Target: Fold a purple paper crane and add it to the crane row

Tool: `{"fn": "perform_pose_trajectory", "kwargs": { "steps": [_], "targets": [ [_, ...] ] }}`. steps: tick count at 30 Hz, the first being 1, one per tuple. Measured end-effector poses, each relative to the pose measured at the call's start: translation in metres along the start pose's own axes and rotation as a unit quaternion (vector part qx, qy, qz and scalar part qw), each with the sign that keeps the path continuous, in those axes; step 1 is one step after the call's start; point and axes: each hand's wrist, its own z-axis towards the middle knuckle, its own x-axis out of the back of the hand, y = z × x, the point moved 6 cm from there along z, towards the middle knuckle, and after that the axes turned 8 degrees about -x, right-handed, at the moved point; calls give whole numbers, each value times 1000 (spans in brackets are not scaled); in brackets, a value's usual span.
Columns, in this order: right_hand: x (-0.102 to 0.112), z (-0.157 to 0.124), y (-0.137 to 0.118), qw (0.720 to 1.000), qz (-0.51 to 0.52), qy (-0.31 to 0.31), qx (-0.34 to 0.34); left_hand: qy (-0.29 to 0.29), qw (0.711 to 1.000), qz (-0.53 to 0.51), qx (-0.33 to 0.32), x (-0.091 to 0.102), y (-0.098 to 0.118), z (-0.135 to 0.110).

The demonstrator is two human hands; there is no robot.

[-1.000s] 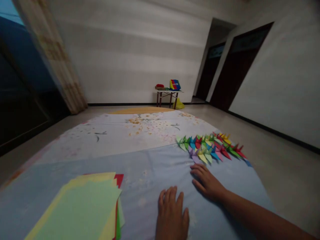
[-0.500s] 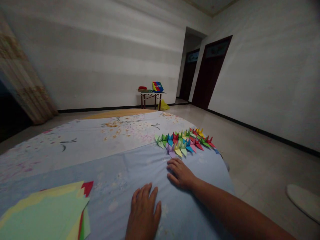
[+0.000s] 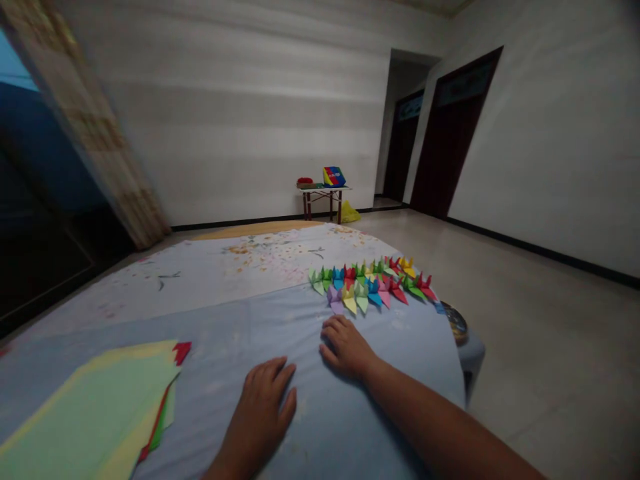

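Note:
My left hand (image 3: 265,403) lies palm down on the blue cloth (image 3: 210,373), thumb apart from the fingers and nothing in it. Further forward and to the right, my right hand (image 3: 346,345) also rests palm down on the cloth, fingers slightly bent and holding nothing. Just beyond its fingertips stand several folded paper cranes (image 3: 361,297) in rows, in green, blue, red, yellow, pink and purple; the hand looks apart from them. Left of my left hand lies a stack of coloured paper sheets (image 3: 95,407), pale green on top, with yellow, red and green edges showing.
A white floral cloth (image 3: 200,273) covers the far part of the round table. Beyond the right edge is a grey stool (image 3: 473,357) with a round item on it. By the back wall stands a small table (image 3: 325,191) bearing a colourful box (image 3: 333,176).
My left hand has shifted left, toward the paper stack, and turned a little. The right hand stays near the cranes. The camera view has swung slightly left, bringing the stool into sight.

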Motion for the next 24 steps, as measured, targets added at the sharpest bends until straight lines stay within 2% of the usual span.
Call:
{"fn": "perform_pose_trajectory", "kwargs": {
  "steps": [4,7,24],
  "targets": [
    [-1,-4,0,1000,15,2,16,-24,999,-19,36,12,12,2],
    [-5,-5,4,999,17,9,37,-21,998,-31,53,15,15,3],
    [-8,-8,9,997,6,24,67,-4,997,-38,62,14,16,-2]
  ]
}}
